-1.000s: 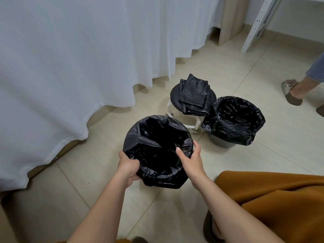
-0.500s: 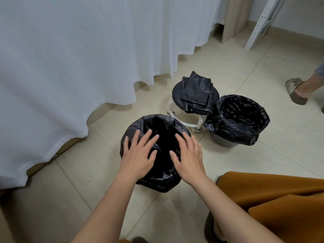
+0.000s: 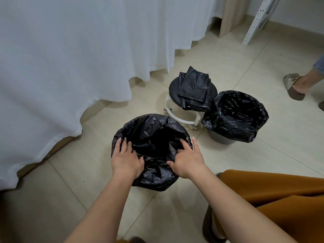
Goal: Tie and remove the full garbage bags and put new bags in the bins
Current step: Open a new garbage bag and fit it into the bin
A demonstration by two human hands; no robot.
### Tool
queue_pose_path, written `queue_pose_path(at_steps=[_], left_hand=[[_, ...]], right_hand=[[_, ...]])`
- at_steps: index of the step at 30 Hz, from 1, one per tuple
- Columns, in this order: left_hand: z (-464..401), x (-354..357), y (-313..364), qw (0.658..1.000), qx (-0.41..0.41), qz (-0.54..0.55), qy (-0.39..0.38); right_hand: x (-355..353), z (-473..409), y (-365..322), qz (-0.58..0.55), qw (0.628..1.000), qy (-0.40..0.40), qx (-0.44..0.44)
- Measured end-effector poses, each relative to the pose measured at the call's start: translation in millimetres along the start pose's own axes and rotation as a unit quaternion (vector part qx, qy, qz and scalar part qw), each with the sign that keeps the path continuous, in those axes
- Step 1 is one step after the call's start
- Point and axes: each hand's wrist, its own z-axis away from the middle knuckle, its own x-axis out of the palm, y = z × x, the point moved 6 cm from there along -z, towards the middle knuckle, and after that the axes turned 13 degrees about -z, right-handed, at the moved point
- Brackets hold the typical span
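Observation:
A bin lined with a black garbage bag [image 3: 154, 130] stands on the floor right in front of me, the bag folded over its rim. My left hand [image 3: 125, 159] lies on the near left rim with its fingers spread flat on the plastic. My right hand [image 3: 188, 159] lies on the near right rim, fingers reaching into the opening and pressing the bag. A second grey bin [image 3: 221, 140] with a black bag [image 3: 236, 113] stands farther right. A stack of folded black bags [image 3: 193, 88] lies on a round stool [image 3: 173, 89].
A long white curtain [image 3: 73, 58] hangs at the left and back. Another person's foot in a shoe [image 3: 293, 86] is at the right edge. My orange skirt [image 3: 273, 195] fills the lower right. A white metal rail [image 3: 256, 21] leans at the back.
My hands went from gripping the bag at the near rim, to hovering spread above the opening, to pressing flat on the rim's two sides.

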Motion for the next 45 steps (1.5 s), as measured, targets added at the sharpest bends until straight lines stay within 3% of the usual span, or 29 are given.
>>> queue_pose_path(at_steps=[4,8,12,16,20,24,27,30,32,38,45], left_hand=[[3,-12,2,0.993,0.021,0.083,0.085],[9,-17,2,0.981,0.052,0.140,0.123],[16,-16,4,0.980,0.076,0.150,0.107],[21,-2,-4,0.994,0.053,0.093,0.025],[21,0,-16,1.000,0.001,0.018,0.006],[19,-4,-20,0.998,-0.039,0.026,0.050],[16,-13,-19,0.987,-0.015,0.092,0.130],[16,-24,-18,0.965,-0.008,0.142,0.222],[15,-30,-21,0.946,-0.042,0.195,0.254],[-1,-23,-27,0.914,-0.080,0.331,0.219],[-11,-22,-35,0.884,-0.059,0.413,0.210]], right_hand=[[-6,4,-2,-0.050,0.998,0.037,-0.012],[-10,14,-21,-0.097,0.989,0.070,-0.087],[2,24,-38,-0.141,0.981,0.006,-0.131],[14,32,-33,-0.047,0.991,-0.071,-0.099],[9,33,-29,-0.014,0.995,-0.062,-0.079],[2,28,-25,-0.020,0.997,-0.042,-0.056],[-10,26,-27,-0.081,0.994,0.016,-0.066],[-32,22,-28,-0.125,0.965,0.192,-0.129],[-40,16,-22,-0.146,0.945,0.256,-0.140],[-31,-10,4,-0.218,0.943,0.228,-0.106],[-28,-26,23,-0.348,0.900,0.255,-0.068]])
